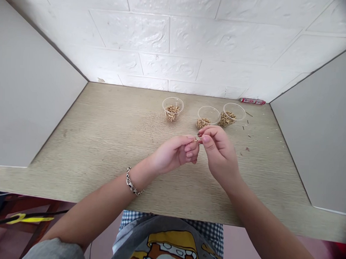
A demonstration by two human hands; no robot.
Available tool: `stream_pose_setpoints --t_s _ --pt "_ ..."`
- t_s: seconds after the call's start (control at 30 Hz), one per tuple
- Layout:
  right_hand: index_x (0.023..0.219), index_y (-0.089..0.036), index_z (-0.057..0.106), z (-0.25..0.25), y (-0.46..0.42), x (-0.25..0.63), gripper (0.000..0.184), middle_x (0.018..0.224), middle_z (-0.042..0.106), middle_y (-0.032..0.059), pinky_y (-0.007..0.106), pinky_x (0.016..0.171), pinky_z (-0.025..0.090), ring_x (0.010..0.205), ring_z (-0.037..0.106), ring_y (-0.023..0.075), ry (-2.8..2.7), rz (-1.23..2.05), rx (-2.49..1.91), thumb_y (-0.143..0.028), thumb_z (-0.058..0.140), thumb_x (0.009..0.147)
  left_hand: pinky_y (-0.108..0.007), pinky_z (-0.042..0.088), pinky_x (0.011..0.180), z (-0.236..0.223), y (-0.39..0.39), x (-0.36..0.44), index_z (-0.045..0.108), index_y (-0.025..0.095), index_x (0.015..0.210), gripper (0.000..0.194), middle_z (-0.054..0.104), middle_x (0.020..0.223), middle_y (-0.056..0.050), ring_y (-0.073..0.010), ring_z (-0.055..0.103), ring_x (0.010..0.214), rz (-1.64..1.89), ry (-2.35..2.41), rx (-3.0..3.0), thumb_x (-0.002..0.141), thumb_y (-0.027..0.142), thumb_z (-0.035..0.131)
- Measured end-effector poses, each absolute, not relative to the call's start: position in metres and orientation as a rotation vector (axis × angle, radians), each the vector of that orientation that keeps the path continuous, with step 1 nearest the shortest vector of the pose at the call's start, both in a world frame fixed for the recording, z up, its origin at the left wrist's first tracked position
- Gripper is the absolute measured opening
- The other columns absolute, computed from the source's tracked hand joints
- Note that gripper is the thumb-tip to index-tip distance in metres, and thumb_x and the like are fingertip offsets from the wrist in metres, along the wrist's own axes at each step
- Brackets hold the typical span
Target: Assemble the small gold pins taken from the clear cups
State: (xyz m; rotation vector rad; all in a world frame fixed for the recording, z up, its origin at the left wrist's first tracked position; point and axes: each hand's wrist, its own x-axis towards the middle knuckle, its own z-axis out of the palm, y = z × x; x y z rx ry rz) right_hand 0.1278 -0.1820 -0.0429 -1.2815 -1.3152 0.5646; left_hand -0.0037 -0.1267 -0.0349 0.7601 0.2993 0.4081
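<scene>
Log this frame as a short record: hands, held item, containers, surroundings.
Left hand: fingers curled, at the brass part, bracelet on the wrist
Right hand: pinching the brass part
Held item: small brass part, between both hands
Containers: three clear cups on the table, each with small brass parts
Surroundings: wood-look table, white brick wall behind, red tube at the back edge

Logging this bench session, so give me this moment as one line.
left hand: pinching brass piece | right hand: pinching same piece | nearby: three plastic cups
</scene>
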Motion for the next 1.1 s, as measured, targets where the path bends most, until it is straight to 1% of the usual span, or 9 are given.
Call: stream_pose_setpoints --t_s 0.1,0.2,0.4,0.6,0.87,1.1 --pt "0.082 -0.022 0.056 -0.036 -0.185 0.129 0.002 0.087 0.058 0.0030 0.032 0.073 0.049 0.088 0.056 0.0160 -1.404 0.447 -1.263 -0.020 0.055 0.084 -0.026 0.039 0.059 -0.033 -0.126 -0.005 0.032 0.018 0.052 0.035 0.029 0.051 0.003 -0.0088 0.031 0.049 0.371 0.303 0.729 0.080 0.033 0.046" --pt "0.085 -0.022 0.058 -0.031 -0.189 0.129 0.007 0.087 0.061 0.0028 0.033 0.074 0.050 0.088 0.059 0.0159 -1.448 0.360 -1.246 -0.016 0.056 0.083 -0.026 0.039 0.058 -0.033 -0.126 -0.005 0.029 0.018 0.050 0.038 0.027 0.049 0.003 -0.0087 0.029 0.048 0.351 0.320 0.707 0.080 0.035 0.046" --pt "0.087 -0.022 0.058 -0.024 -0.193 0.128 0.012 0.088 0.064 0.0031 0.033 0.076 0.050 0.088 0.061 0.0157 -1.564 0.182 -1.248 -0.012 0.054 0.084 -0.023 0.039 0.057 -0.033 -0.127 -0.005 0.026 0.018 0.052 0.041 0.023 0.049 0.005 -0.0078 0.024 0.047 0.336 0.287 0.718 0.086 0.036 0.042" --pt "0.086 -0.021 0.057 -0.022 -0.194 0.129 0.012 0.086 0.063 0.0040 0.031 0.076 0.050 0.086 0.061 0.0151 -1.622 0.068 -1.263 -0.010 0.053 0.084 -0.023 0.037 0.057 -0.034 -0.127 -0.005 0.027 0.018 0.053 0.041 0.024 0.050 0.005 -0.0081 0.024 0.048 0.329 0.237 0.724 0.088 0.034 0.039" --pt "0.085 -0.021 0.057 -0.022 -0.196 0.129 0.012 0.086 0.063 0.0038 0.029 0.074 0.050 0.083 0.061 0.0146 -1.689 -0.045 -1.276 -0.010 0.053 0.084 -0.022 0.037 0.058 -0.036 -0.127 -0.005 0.029 0.018 0.054 0.040 0.026 0.050 0.005 -0.0077 0.027 0.048 0.344 0.239 0.730 0.088 0.035 0.042" --pt "0.084 -0.020 0.057 -0.021 -0.196 0.131 0.010 0.083 0.063 0.0024 0.027 0.070 0.050 0.079 0.061 0.0137 -1.714 -0.110 -1.313 -0.011 0.053 0.084 -0.022 0.038 0.059 -0.036 -0.128 -0.004 0.030 0.017 0.054 0.038 0.027 0.050 0.006 -0.0069 0.028 0.048 0.343 0.243 0.732 0.086 0.033 0.043"
